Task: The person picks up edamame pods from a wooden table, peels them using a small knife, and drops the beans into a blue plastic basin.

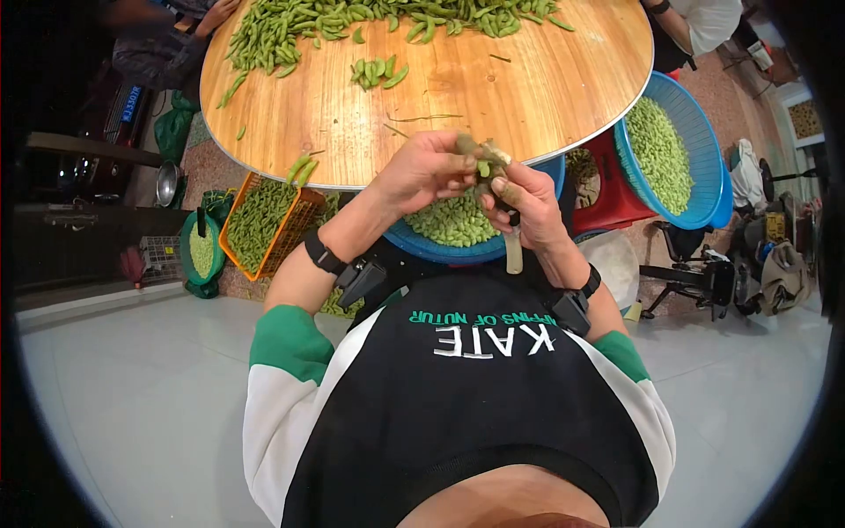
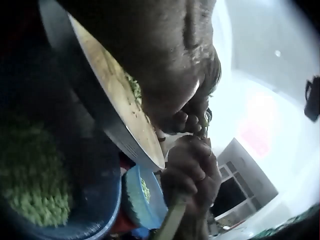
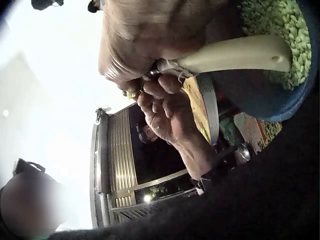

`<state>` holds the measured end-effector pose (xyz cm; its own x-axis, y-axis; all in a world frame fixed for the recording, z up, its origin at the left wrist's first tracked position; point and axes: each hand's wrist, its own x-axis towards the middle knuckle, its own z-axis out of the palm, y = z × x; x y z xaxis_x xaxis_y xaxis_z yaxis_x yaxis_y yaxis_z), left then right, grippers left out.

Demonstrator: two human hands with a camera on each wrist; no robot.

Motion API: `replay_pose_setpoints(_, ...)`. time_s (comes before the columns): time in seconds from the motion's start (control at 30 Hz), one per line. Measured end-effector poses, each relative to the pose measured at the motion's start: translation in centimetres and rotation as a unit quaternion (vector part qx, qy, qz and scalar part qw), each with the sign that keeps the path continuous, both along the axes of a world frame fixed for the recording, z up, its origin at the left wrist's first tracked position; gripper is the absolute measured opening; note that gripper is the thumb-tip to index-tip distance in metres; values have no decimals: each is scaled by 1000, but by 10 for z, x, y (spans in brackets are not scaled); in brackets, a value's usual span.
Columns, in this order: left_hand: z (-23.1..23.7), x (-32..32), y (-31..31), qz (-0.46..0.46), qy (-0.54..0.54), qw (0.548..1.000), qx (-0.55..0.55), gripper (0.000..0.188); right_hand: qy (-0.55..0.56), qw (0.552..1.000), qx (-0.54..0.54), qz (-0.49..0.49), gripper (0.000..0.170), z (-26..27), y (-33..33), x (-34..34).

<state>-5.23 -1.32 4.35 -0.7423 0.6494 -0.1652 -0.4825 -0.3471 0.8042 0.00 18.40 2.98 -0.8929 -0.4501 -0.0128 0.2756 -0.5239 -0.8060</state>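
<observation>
Both hands meet in front of the body, over the near edge of the round wooden table [image 1: 528, 97]. My left hand [image 1: 429, 172] pinches a green soybean pod [image 1: 483, 167] at its fingertips; most of the pod is covered by fingers. Curled round a tool with a cream handle [image 3: 235, 54], my right hand [image 1: 532, 198] has its thumb and fingertips right at the pod. The handle, with a hole in its end, sticks out below the palm; the tool's working end is hidden in the grip. Shelled green beans [image 1: 453, 220] fill a blue tub [image 1: 396, 238] beneath the hands.
Soybean pods [image 1: 290, 31] are heaped along the table's far side, with a small bunch [image 1: 374, 72] nearer. An orange basket [image 1: 304, 211] of pods stands left, beside a green basin [image 1: 189, 251]. At right, a blue basket [image 1: 695, 114] holds shelled beans. Other people's arms [image 1: 673, 31] show across the table.
</observation>
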Motion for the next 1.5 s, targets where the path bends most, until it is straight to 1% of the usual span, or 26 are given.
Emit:
replay_pose_setpoints(0.03,-1,-1,-1,-46,-75,994,63,8,0,1000,0,1,36,0,1,0)
replay_pose_setpoints(0.07,-3,-1,1,-45,-74,994,63,8,-39,999,-36,13,35,-1,3,-1)
replay_pose_setpoints(0.13,-5,4,6,19,-37,999,-21,9,-79,994,-70,24,34,-3,4,0)
replay_pose_setpoints(0.17,-3,6,8,68,162,961,-214,8,-122,989,-86,15,33,-5,4,1)
replay_pose_setpoints(0.2,-1,9,10,67,161,961,-213,8,-164,981,-102,7,32,-6,5,2)
replay_pose_setpoints(0.23,1,12,11,119,391,868,-282,10,-164,981,-102,7,32,-5,5,1)
replay_pose_setpoints(0.27,3,15,11,164,593,714,-333,13,-180,976,-122,14,32,-4,6,2)
replay_pose_setpoints(0.3,5,16,9,159,649,642,-375,17,-197,970,-143,21,32,-4,6,5)
replay_pose_setpoints(0.33,3,18,9,160,648,643,-376,17,-199,969,-143,23,32,-4,5,6)
replay_pose_setpoints(0.4,2,19,9,175,692,584,-386,16,-209,960,-184,35,33,-2,3,5)
replay_pose_setpoints(0.43,4,18,9,174,693,584,-386,16,-208,960,-185,35,33,-4,3,5)
replay_pose_setpoints(0.5,9,19,7,147,577,727,-342,13,-209,961,-180,37,37,-9,2,8)
replay_pose_setpoints(0.53,7,21,7,148,576,727,-343,13,-210,960,-180,38,37,-9,1,9)
replay_pose_setpoints(0.6,4,24,8,145,341,888,-271,12,-142,982,-125,22,39,-6,0,8)
replay_pose_setpoints(0.73,5,18,7,104,199,947,-231,15,-81,996,-19,-10,38,-11,4,4)
replay_pose_setpoints(0.8,12,12,0,14,43,973,-226,16,81,975,197,-65,36,-13,5,5)
replay_pose_setpoints(0.93,11,12,4,14,98,961,-260,12,64,980,179,-55,37,-11,4,6)
replay_pose_setpoints(1.0,6,13,7,47,237,923,-300,11,70,976,197,-64,37,-10,3,7)
replay_pose_setpoints(1.03,7,15,8,46,238,922,-301,11,74,971,216,-73,37,-10,3,8)
replay_pose_setpoints(1.1,13,22,10,67,445,800,-397,13,92,965,232,-78,38,-10,9,10)
replay_pose_setpoints(1.13,13,23,10,68,445,800,-398,13,110,959,248,-84,38,-11,12,12)
replay_pose_setpoints(1.23,9,26,9,85,563,734,-371,14,138,960,234,-69,38,-21,20,13)
replay_pose_setpoints(1.27,10,26,10,85,563,733,-371,14,139,960,234,-69,38,-21,21,14)
replay_pose_setpoints(1.33,15,24,13,152,633,666,-365,14,85,971,212,-75,38,-18,24,13)
replay_pose_setpoints(1.43,1,1,0,212,605,637,-428,19,71,976,188,-86,39,-15,24,9)
replay_pose_setpoints(1.5,-11,-24,-5,221,569,663,-433,18,51,982,160,-90,39,-11,19,4)
